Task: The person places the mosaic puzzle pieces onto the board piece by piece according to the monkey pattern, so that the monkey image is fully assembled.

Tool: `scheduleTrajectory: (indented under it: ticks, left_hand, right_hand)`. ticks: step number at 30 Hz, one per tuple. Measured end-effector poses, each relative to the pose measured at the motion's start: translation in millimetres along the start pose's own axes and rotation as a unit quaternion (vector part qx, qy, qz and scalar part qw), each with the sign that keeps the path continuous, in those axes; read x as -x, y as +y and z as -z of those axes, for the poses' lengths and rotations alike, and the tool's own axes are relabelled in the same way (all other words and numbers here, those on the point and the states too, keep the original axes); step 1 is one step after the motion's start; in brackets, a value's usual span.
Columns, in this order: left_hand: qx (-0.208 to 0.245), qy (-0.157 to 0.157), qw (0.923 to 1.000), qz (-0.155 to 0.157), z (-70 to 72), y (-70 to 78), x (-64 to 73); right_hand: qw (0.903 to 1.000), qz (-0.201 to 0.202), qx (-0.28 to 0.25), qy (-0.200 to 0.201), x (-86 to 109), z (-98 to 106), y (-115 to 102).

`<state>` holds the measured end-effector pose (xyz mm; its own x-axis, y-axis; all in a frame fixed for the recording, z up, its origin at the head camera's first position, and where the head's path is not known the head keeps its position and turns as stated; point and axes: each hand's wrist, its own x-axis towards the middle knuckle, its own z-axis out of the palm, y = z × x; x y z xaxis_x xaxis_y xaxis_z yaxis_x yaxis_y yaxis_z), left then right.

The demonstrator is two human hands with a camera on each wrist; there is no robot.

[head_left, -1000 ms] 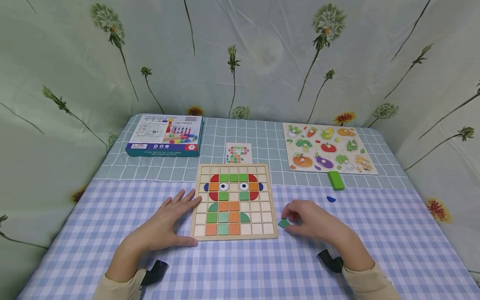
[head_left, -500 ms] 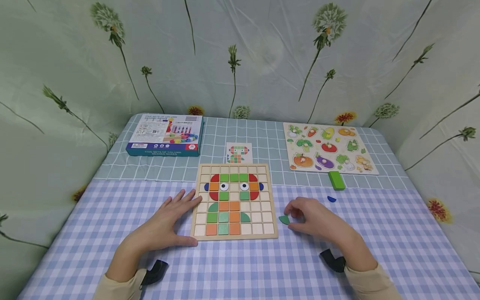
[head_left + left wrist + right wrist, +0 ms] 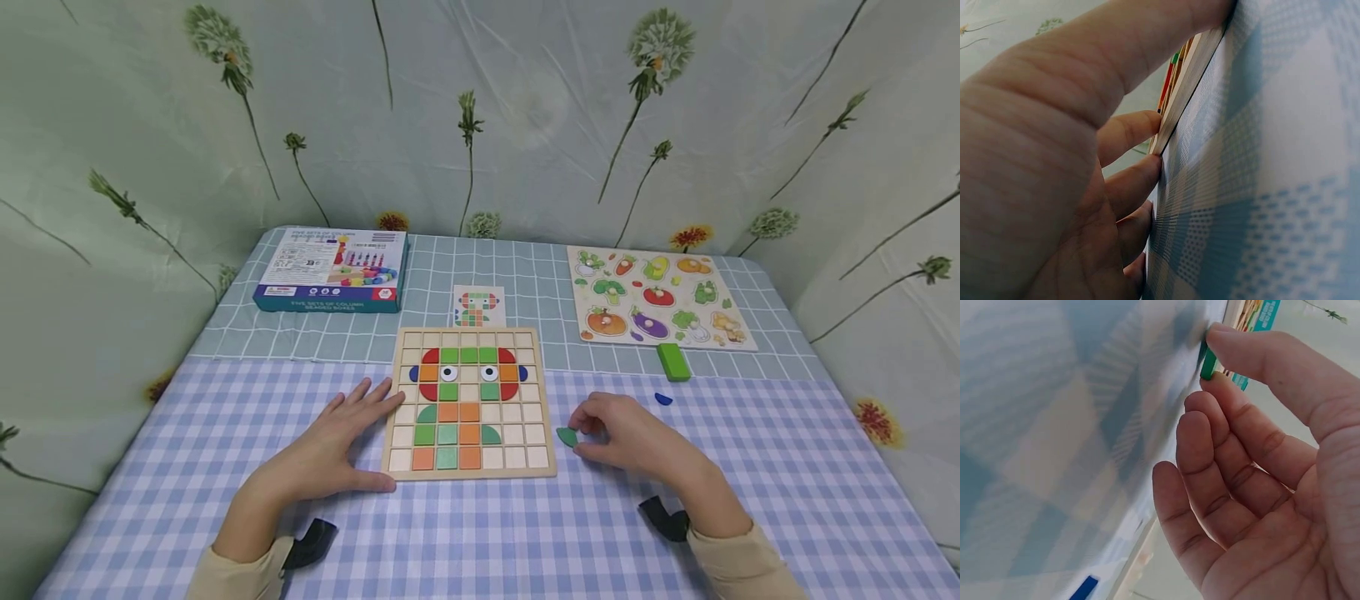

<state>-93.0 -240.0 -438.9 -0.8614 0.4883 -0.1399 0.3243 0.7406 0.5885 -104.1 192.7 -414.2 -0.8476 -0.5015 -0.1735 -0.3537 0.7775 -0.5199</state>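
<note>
A wooden grid board (image 3: 517,479) lies on the table, with coloured tiles set in some of its squares in an animal-like figure. My left hand (image 3: 330,446) rests spread at the board's left side, its index finger and thumb touching the frame, as the left wrist view also shows. To the right of the board, my right hand (image 3: 618,433) pinches a green quarter-circle tile (image 3: 567,437) between thumb and index finger, low over the cloth. In the right wrist view the same green tile (image 3: 1209,365) is seen edge-on, the other fingers loosely curled.
A small picture card (image 3: 478,306) lies behind the board. A boxed toy (image 3: 330,271) stands back left, and a vegetable puzzle board (image 3: 660,296) back right. A green block (image 3: 672,362) and a blue half-round tile (image 3: 663,399) lie beyond my right hand.
My right hand has moved slightly away toward the back and right, and the green tile has turned in its fingertips. My left hand has stayed in place on the board.
</note>
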Motion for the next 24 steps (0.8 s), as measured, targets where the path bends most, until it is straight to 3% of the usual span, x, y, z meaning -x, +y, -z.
scheduleTrajectory:
  ticks: [8,16,24]
  left_hand:
    - [-0.002,-0.003,1.0000,0.005,-0.9,-0.8,-1.6]
    - [0.001,-0.002,1.0000,0.006,-0.7,-0.4,-0.9]
    - [0.000,-0.002,1.0000,0.001,0.4,0.2,-0.9]
  right_hand:
    - [0.9994,0.033,-0.004,-0.002,-14.2,3.4,-21.1]
    - [0.9942,0.093,-0.034,-0.041,-44.1,-6.2,-67.4]
    - [0.9920,0.103,-0.006,-0.072,-70.3,-22.4,-107.2]
